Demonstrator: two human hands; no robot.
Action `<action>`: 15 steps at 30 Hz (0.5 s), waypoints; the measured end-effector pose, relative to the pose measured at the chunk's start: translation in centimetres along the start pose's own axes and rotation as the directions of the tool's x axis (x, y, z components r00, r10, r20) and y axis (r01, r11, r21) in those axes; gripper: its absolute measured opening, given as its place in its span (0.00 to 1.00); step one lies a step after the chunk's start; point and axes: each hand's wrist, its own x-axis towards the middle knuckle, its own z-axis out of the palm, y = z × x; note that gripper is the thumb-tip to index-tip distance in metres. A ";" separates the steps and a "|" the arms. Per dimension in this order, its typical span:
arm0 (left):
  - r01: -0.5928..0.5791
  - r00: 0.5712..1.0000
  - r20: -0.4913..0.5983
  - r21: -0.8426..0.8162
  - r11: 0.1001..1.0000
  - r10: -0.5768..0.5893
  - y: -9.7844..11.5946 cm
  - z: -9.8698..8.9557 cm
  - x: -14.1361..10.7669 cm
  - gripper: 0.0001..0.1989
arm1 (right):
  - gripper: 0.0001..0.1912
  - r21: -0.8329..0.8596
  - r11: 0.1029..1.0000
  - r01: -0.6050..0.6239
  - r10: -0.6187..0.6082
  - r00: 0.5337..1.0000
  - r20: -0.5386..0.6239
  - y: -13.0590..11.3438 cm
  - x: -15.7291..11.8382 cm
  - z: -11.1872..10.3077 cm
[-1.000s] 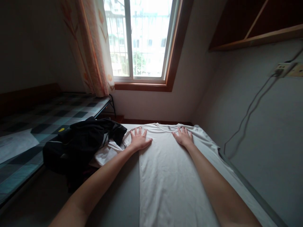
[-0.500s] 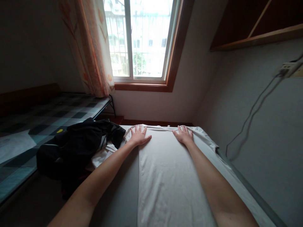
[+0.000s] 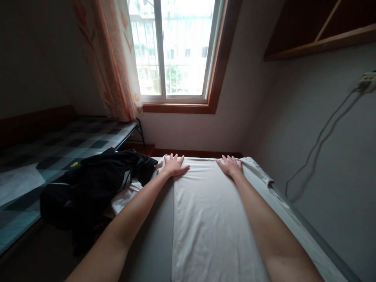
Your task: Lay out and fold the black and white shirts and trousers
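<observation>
At the far left, a bed (image 3: 96, 131) with a checked cover carries a pale sheet (image 3: 20, 180) and a small yellow piece (image 3: 74, 164). Beside it, a heap of black clothing (image 3: 96, 176) lies bunched, with some white cloth (image 3: 126, 197) showing from under its right side. Above, a flowered curtain (image 3: 116, 58) hangs at the left of the window (image 3: 185, 47).

Next comes the left hand (image 3: 174, 167), palm down near the counter's far edge, its fingers spread and released, lying on the white shirt (image 3: 208, 219) without gripping it. The shirt is laid lengthwise over the grey counter (image 3: 149, 235) (a bare strip shows along its left side), lightly creased. Farther right, the right hand (image 3: 230, 165) rests likewise on the shirt near the far edge, fingers fanned and relaxed.

Past it, cloth trails along the counter's right edge. High on the right wall hangs a divided shelf unit (image 3: 305, 47) (its compartments are too dark to read), and below it a cord (image 3: 319, 137) drops from a socket (image 3: 368, 82).
</observation>
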 end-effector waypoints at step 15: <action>0.233 0.953 -0.195 -0.015 0.972 -0.231 -6.5 -0.8 -0.5 0.24 | 0.38 0.021 1.000 -0.009 0.010 1.000 -0.027 0.1 -0.2 -0.1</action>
